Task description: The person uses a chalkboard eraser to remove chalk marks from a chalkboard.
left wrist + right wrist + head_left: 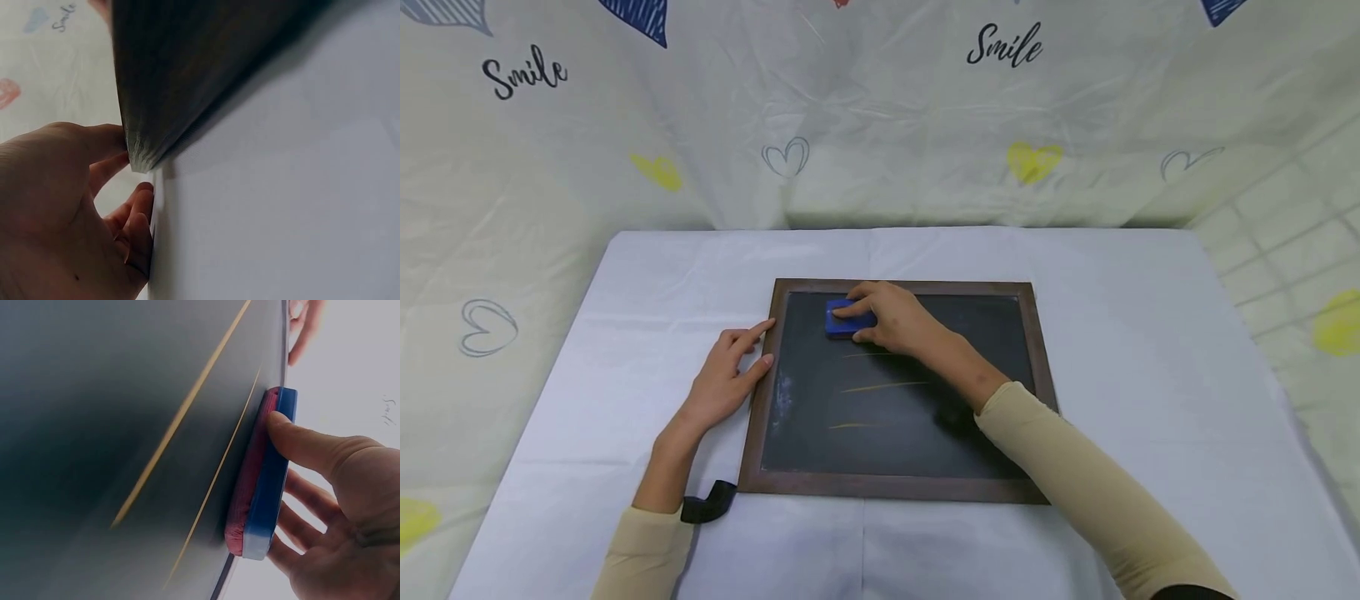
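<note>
Chalkboard (970, 458) lies flat mid-table, table (1150, 358) extending past it on all sides. Backdrop (895, 108) behind the far edge, also along left and right. Eraser (842, 328) on the board, far part, left of centre, pad side down. Right hand (895, 318) at the eraser's right, thumb on its near side; forearm (962, 364) comes in from near right, over the board's right part. Three chalk lines (883, 387) on the near side of the eraser, one behind another. Left hand (722, 383) left of the board, fingertips at the frame's left side.
</note>
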{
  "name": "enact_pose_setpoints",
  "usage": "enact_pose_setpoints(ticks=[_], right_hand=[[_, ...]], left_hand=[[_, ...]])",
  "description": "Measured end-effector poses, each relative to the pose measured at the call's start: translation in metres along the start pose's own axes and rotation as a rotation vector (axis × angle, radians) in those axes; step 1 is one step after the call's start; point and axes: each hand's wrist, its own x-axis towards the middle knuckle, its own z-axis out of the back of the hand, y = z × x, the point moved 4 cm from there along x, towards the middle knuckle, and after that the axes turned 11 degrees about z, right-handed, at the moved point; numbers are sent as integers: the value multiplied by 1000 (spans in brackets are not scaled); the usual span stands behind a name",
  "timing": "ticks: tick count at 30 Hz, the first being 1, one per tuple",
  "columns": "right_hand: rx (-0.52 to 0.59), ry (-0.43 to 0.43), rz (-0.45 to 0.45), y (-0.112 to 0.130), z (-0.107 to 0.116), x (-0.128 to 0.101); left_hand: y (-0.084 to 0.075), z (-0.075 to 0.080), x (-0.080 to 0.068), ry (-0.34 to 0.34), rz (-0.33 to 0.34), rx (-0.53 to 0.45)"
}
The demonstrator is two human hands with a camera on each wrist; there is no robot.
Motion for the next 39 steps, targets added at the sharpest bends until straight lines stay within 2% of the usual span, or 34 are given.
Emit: enact_pose_setpoints(ticks=[6,12,24,32,39], right_hand=[[-8,22,7,10,-2,10],[-13,39,2,10,-2,11],[1,60,-4,5,0,10],[33,59,7,2,-4,-4],[40,24,-11,-11,6,-21]], left_hand=[[3,0,0,25,4,-16],[3,2,0,40,3,-28],[1,2,1,35,-47,-15],[-2,2,-3,42,-68,-21],[-6,3,2,49,-88,-4]])
